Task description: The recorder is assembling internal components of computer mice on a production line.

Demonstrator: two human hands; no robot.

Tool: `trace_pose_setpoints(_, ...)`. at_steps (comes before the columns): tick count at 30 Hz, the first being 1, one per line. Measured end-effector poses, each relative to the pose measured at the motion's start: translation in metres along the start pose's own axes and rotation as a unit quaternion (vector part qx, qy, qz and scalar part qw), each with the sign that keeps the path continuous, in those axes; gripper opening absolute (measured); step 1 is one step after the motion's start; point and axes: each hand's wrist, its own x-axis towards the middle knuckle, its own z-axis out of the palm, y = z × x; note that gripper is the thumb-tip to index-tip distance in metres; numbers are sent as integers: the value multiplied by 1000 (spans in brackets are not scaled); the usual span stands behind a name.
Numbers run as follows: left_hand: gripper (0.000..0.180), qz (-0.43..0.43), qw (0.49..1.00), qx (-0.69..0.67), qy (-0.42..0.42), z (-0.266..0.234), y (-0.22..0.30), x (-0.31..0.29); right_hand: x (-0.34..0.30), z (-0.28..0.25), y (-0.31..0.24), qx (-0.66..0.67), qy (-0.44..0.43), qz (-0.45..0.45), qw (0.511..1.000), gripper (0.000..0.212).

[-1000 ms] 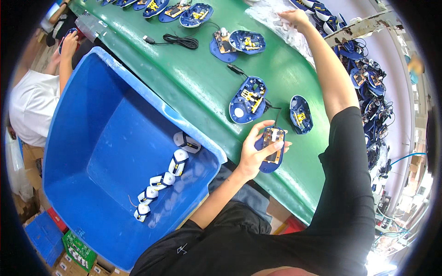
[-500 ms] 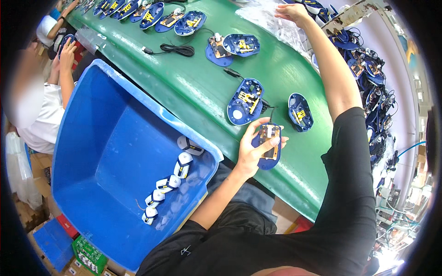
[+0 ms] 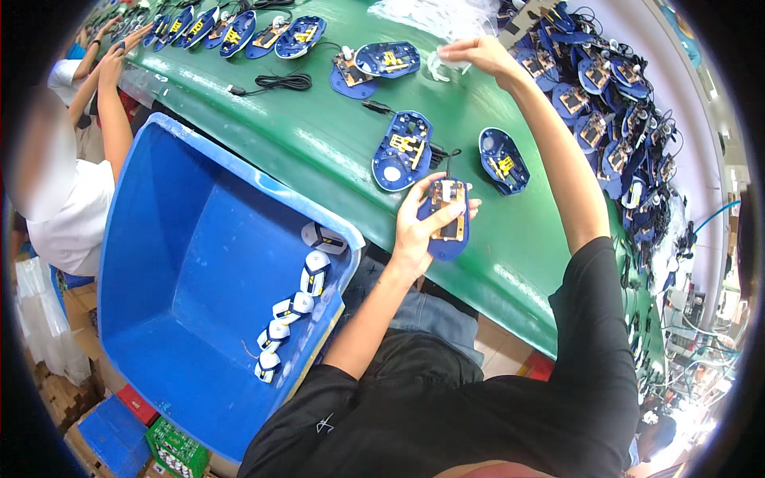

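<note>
My left hand (image 3: 412, 235) grips an opened computer mouse base (image 3: 451, 245), a blue shell with a circuit board facing up and a cable leading off its far end. The thumb lies across the board. Farther out over the table, my right hand (image 3: 488, 60) pinches small translucent plastic pieces (image 3: 437, 68), whose exact kind is unclear. Between my hands lies an open blue upper shell (image 3: 504, 162) with a yellow insert. Just beyond the left hand sits another open mouse shell (image 3: 402, 151), a pale round spot at its near end.
A large blue bin (image 3: 231, 295) at left holds several white-and-blue mouse covers (image 3: 315, 272). More opened mice (image 3: 387, 59) line the green table (image 3: 319, 151). Mouse parts and cables (image 3: 598, 103) heap at right, near a clear plastic bag (image 3: 438, 16). A co-worker (image 3: 76, 215) sits at far left.
My right hand has come back from the plastic bag and now holds translucent pieces. The left hand keeps its hold on the mouse base. The whole view has shifted slightly.
</note>
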Motion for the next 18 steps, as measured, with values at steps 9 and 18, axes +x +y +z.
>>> trace_pose_setpoints(9, 41, -80, 995, -46, -34, 2, -10, -10, -38, 12, 3, 247, 6, 23, 969, 35)
trace_pose_setpoints(18, 52, -120, 977, -143, -103, 0, -5, -26, -150, -14, -10, 171, 157, -101, 967, 29)
